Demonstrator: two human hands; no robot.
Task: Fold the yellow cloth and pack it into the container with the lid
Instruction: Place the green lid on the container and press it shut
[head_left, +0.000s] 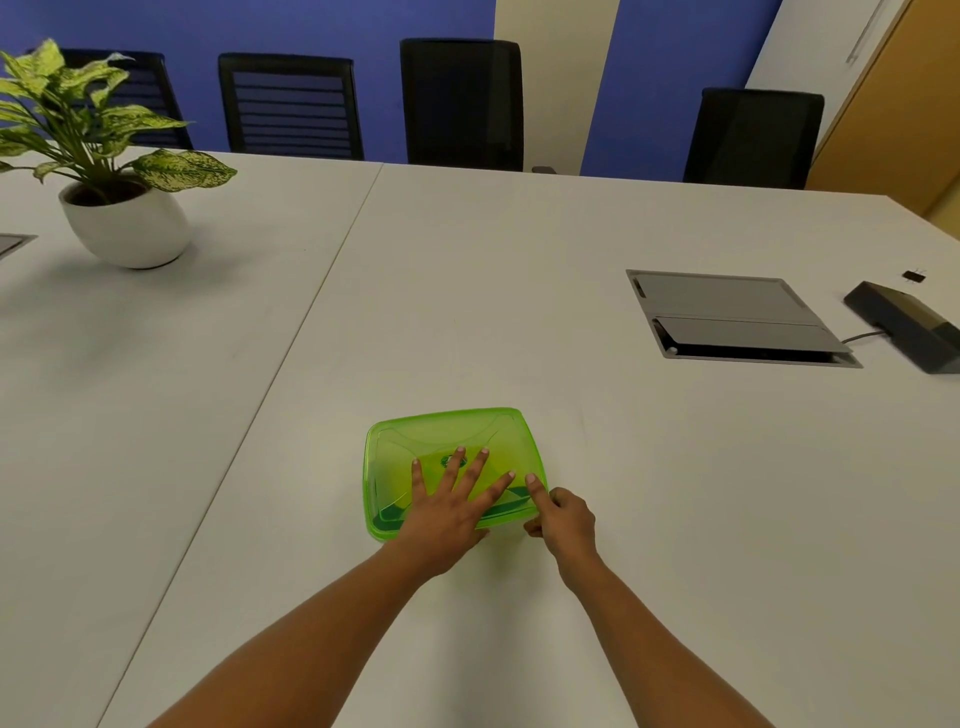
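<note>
While the left hand lies flat, its straight, spread fingers pressing on the lid, the right hand appears to pinch the lid's near right corner between forefinger and thumb. One green container sits on the bench just before the person. A yellow tint under the lid is probably the one yellow cloth, already inside. Such thin translucent plastic should be light, smooth and springy, liable to slide or bow, so it is best taken at rim and corners. Behind stand four chairs and one potted plant.
</note>
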